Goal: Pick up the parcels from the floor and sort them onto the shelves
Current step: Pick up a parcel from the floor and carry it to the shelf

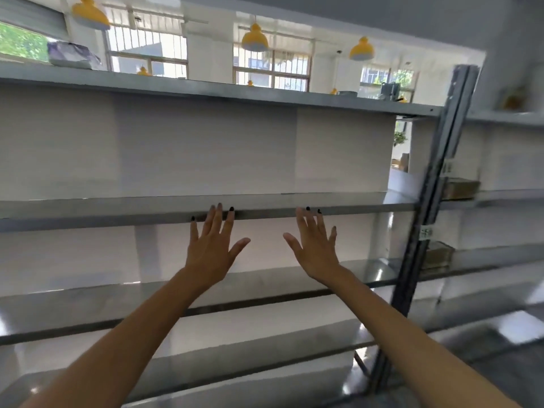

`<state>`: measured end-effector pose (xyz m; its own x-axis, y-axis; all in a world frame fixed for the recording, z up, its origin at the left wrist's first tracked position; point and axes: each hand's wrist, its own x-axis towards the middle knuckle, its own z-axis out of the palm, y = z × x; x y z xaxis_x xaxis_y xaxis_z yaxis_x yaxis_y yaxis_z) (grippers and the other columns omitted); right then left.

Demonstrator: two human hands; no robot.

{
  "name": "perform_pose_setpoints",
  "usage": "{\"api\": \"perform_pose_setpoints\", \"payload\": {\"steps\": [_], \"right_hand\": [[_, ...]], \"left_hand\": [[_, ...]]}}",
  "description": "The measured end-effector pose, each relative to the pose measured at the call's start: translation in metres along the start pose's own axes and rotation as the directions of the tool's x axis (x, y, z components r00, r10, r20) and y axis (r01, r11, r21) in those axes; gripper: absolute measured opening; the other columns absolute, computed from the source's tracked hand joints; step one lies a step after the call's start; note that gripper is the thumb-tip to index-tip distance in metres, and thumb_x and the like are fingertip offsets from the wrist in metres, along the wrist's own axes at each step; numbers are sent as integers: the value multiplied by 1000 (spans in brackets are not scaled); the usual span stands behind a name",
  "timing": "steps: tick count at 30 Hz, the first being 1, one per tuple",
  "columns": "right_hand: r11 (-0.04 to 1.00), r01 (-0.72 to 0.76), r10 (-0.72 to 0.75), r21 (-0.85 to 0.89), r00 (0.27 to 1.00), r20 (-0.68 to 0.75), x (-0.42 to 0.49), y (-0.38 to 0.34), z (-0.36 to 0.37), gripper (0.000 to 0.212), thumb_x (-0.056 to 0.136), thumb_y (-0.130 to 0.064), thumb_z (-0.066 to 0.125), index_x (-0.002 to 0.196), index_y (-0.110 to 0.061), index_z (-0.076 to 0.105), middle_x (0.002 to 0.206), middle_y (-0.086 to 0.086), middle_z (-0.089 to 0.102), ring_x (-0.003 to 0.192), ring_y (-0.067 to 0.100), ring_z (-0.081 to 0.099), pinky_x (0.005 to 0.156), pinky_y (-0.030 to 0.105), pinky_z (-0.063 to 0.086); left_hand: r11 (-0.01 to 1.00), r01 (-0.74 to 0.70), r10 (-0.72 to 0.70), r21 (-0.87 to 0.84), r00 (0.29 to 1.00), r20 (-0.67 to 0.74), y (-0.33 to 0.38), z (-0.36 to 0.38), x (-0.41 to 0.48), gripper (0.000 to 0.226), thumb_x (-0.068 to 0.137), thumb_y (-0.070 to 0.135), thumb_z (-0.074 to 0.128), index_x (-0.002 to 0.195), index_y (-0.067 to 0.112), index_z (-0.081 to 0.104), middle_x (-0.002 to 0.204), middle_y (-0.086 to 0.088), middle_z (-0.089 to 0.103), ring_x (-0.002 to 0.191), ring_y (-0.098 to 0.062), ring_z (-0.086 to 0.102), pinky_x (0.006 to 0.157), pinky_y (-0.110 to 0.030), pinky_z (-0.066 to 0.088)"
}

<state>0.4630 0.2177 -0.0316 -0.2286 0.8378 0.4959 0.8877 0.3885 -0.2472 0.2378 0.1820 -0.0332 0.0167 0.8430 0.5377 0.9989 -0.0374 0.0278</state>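
Both my arms reach forward toward a grey metal shelving unit. My left hand (pixel 210 248) and my right hand (pixel 316 245) are spread flat with fingers apart and hold nothing; their fingertips lie at the front edge of the middle shelf (pixel 117 206). A grey-wrapped parcel (pixel 73 55) lies on the top shelf (pixel 176 86) at the far left. Two brown parcels sit on the neighbouring unit to the right, one (pixel 459 188) at middle height and one (pixel 438 254) a level lower. The floor is out of view.
A grey upright post (pixel 435 198) divides this unit from the one on the right. Two lower shelves (pixel 88 301) run below my arms. White panels back the shelves. Behind the top shelf are windows and yellow hanging lamps (pixel 254 39).
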Motion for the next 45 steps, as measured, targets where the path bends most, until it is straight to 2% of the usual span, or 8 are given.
{"api": "perform_pose_setpoints", "payload": {"steps": [4,11,17,23,27,30,39,45], "right_hand": [[994,-97,94,-55,995,-45,0,27,-6,75,87,-64,10,148,-28,-13,159,1,-12,146,25,-14,113,54,-9],[958,-265,258,-107,963,-80,-18,63,-15,84,76,-69,-2,149,-28,-9,160,2,-8,146,25,-13,112,53,-10],[912,-385,376,-138,922,-90,-46,109,-21,68,93,-59,19,149,-29,-7,160,3,-4,146,27,-10,113,58,-5],[878,-465,451,-116,884,-125,-78,166,-43,67,94,-58,19,149,-29,-4,160,3,0,147,27,-7,112,58,-5],[855,-500,479,-137,863,-158,-100,210,-65,66,95,-57,21,150,-28,-3,160,3,-2,146,27,-8,111,60,-5],[828,-538,514,-159,841,-168,-114,249,-85,68,93,-59,20,150,-28,-2,160,3,-1,146,28,-8,114,63,3],[743,-633,603,-217,774,-193,-176,336,-147,66,94,-56,23,150,-26,2,160,6,5,146,31,-3,112,63,4],[662,-696,663,-279,717,-216,-214,387,-180,66,95,-54,26,150,-25,3,159,7,9,146,31,1,112,63,8]], "left_hand": [[995,-90,90,-38,996,-5,30,17,31,83,80,68,3,149,23,-6,159,-6,-12,146,-23,-12,116,-52,-1],[959,-262,264,-109,965,2,92,55,56,92,73,74,-12,149,23,-4,159,-5,-11,146,-24,-8,114,-51,-6],[910,-376,383,-174,924,10,152,80,59,97,70,74,-17,150,22,-1,159,-7,-5,147,-25,-5,114,-51,-6],[861,-451,468,-236,883,19,226,97,63,84,80,69,2,150,22,-2,159,-6,-6,147,-23,-8,115,-52,-6],[824,-493,514,-279,858,2,286,97,66,85,80,68,2,150,21,0,160,-7,-5,147,-23,-8,115,-53,-4],[782,-531,559,-325,829,-10,334,94,62,90,75,71,-3,150,21,2,160,-6,-3,147,-22,-6,115,-54,-4],[716,-591,626,-372,779,-32,466,102,47,85,79,71,-1,149,22,-1,160,-6,-1,147,-22,-4,113,-52,-7],[643,-623,673,-446,737,-60,538,97,32,76,89,64,15,150,21,1,160,-6,-3,147,-23,-4,116,-54,2]]}}
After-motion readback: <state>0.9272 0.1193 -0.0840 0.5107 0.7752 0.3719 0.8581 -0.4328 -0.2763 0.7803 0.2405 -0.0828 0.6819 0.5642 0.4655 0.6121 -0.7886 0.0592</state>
